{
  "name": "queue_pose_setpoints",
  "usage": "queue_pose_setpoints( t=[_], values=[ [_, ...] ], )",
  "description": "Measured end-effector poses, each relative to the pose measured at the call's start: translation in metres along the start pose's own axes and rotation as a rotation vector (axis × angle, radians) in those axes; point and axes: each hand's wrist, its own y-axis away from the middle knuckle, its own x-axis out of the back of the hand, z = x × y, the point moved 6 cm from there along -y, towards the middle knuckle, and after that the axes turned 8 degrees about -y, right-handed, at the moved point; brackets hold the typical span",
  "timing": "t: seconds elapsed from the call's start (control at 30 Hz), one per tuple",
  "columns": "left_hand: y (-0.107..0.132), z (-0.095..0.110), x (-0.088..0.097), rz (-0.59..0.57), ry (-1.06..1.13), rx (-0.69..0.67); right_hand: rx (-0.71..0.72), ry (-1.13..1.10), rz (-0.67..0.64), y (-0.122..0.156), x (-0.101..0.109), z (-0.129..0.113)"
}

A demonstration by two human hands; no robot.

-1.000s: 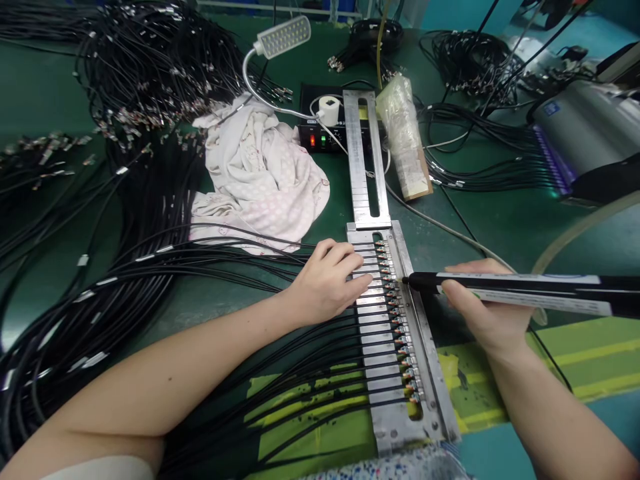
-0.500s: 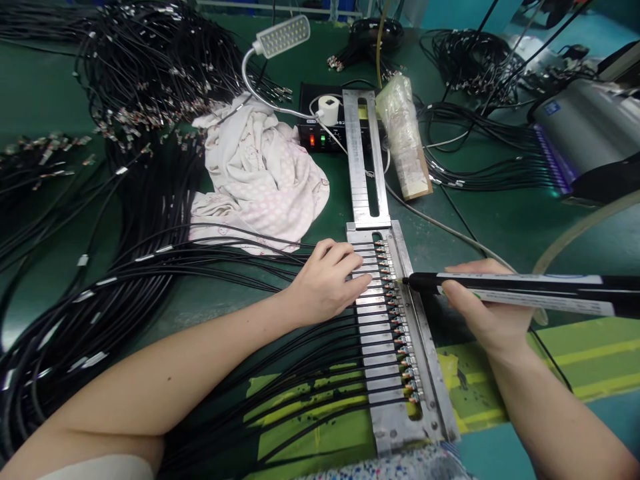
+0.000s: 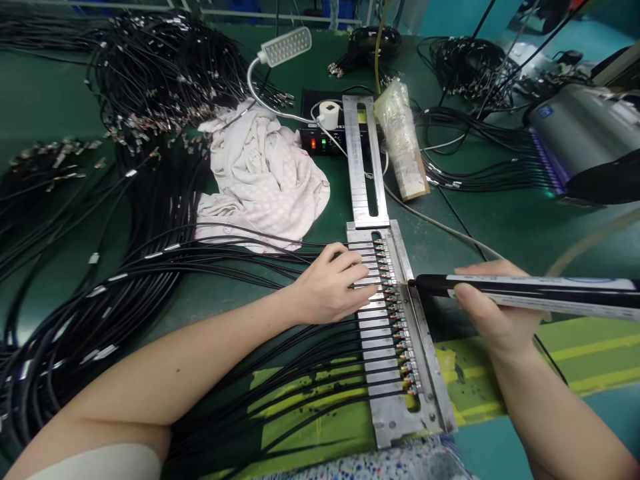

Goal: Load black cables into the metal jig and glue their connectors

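A slotted metal jig (image 3: 395, 333) lies on the green table with several black cables (image 3: 280, 373) clamped side by side, their small connector tips lined up along its slot. My left hand (image 3: 330, 283) rests on the jig's upper clamps, fingers curled and pressing down on cables and plates. My right hand (image 3: 493, 310) grips a long black and white pen-like dispenser (image 3: 520, 293), held level. Its dark tip (image 3: 411, 283) touches the connector row near the upper part of the jig.
A second metal jig bar (image 3: 364, 160) lies beyond the first. Nearby are a crumpled white cloth (image 3: 260, 180), a gooseneck LED lamp (image 3: 286, 45), a black control box (image 3: 320, 130), a plastic-wrapped pack (image 3: 403, 143), a grey machine (image 3: 580, 133) and heaps of black cables (image 3: 150, 87).
The view has shifted slightly. The dispenser tip has crept a little further down the connector row; my left hand stays pressed on the jig.
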Motion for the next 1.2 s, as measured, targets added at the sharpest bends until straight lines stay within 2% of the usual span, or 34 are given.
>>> queue_pose_setpoints(
  t=[0.1,0.17,0.53,1.2],
  values=[
    [0.0,0.001,-0.003,-0.045,0.004,-0.015,0.091,0.036,-0.021,-0.005,-0.007,-0.015],
    [0.0,0.0,-0.004,-0.065,0.008,-0.013,0.087,0.066,-0.019,-0.007,-0.01,-0.018],
    [0.001,-0.001,-0.007,-0.086,0.04,0.001,0.043,0.104,-0.036,-0.007,-0.013,-0.012],
    [0.001,-0.001,-0.007,-0.092,0.051,0.008,0.046,0.059,-0.072,-0.006,-0.013,-0.015]
  ],
)
